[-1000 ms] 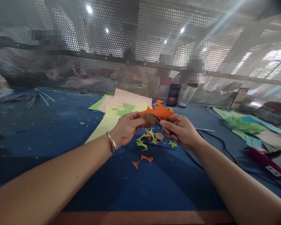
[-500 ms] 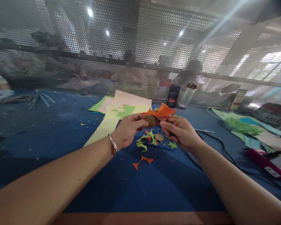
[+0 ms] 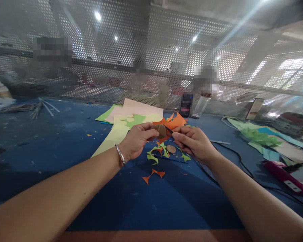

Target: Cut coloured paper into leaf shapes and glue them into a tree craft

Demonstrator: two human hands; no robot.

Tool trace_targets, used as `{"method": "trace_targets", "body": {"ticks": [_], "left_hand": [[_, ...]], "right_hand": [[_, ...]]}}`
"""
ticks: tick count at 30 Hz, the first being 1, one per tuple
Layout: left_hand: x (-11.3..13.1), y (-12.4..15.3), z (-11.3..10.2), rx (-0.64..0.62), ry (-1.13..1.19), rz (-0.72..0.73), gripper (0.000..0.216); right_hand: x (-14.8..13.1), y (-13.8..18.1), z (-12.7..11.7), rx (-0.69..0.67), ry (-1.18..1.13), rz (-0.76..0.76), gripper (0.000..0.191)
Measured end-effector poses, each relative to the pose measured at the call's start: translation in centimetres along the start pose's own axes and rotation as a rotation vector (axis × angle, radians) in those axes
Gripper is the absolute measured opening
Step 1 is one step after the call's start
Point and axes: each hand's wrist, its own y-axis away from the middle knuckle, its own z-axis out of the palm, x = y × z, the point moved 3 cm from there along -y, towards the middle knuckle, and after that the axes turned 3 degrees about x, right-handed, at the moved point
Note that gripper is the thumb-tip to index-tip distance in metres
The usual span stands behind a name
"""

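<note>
1. Pinching the brown disc (image 3: 162, 131) between thumb and fingers, the left hand (image 3: 138, 139) keeps its grip; the disc is up off the table (image 3: 151, 208), in the middle of the scene, between the two hands.

2. Over on the right, the right hand (image 3: 195, 143) is closed around a dark tool (image 3: 168, 129), its thin end pointing left towards the disc's edge. Scissors, by the look of it, but the fingers hide the handles, and whether the tip touches the disc I can't tell.

3. And here's the change: the orange paper (image 3: 175, 122) behind the disc has shifted! A second ago it spread out as a broad flap; now its far right part curls up, and more orange shows below the disc.

4. What does that mean for the work? The paper seems to be giving way around the disc's edge, so the trimming looks to be moving along, though the cut line is too small to make out.

5. Down on the table, nothing much stirs: a second disc (image 3: 171, 149) lies beside green scraps (image 3: 164, 150), with an orange scrap (image 3: 161, 173) nearer. Far left of the hands, the yellow sheet (image 3: 111, 141) and pink sheet (image 3: 141, 108) stay put.
</note>
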Motion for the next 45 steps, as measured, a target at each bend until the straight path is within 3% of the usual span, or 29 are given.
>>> {"method": "trace_targets", "body": {"ticks": [7, 12, 18, 25, 34, 45], "left_hand": [[0.58, 0.8, 0.51, -0.071, -0.011, -0.053, 0.014], [0.45, 0.6, 0.32, -0.127, -0.028, -0.006, 0.02], [0.27, 0.12, -0.1, -0.095, -0.001, 0.038, 0.04], [0.05, 0.25, 0.15, -0.097, 0.068, -0.011, 0.025], [0.11, 0.49, 0.25, -0.13, 0.124, -0.04, 0.022], [0.21, 0.2, 0.04, -0.07, 0.088, 0.0, 0.019]], "right_hand": [[0.09, -0.04, -0.31, -0.011, 0.042, 0.012, 0.032], [-0.03, -0.01, -0.33, -0.034, 0.067, 0.019, 0.034], [-0.04, -0.21, -0.41, -0.026, 0.059, 0.014, 0.033], [-0.08, 0.03, -0.32, -0.022, 0.009, 0.029, 0.032], [-0.27, 0.09, -0.22, -0.035, 0.014, 0.038, 0.032], [-0.13, -0.09, -0.45, -0.028, 0.076, 0.023, 0.036]]}}
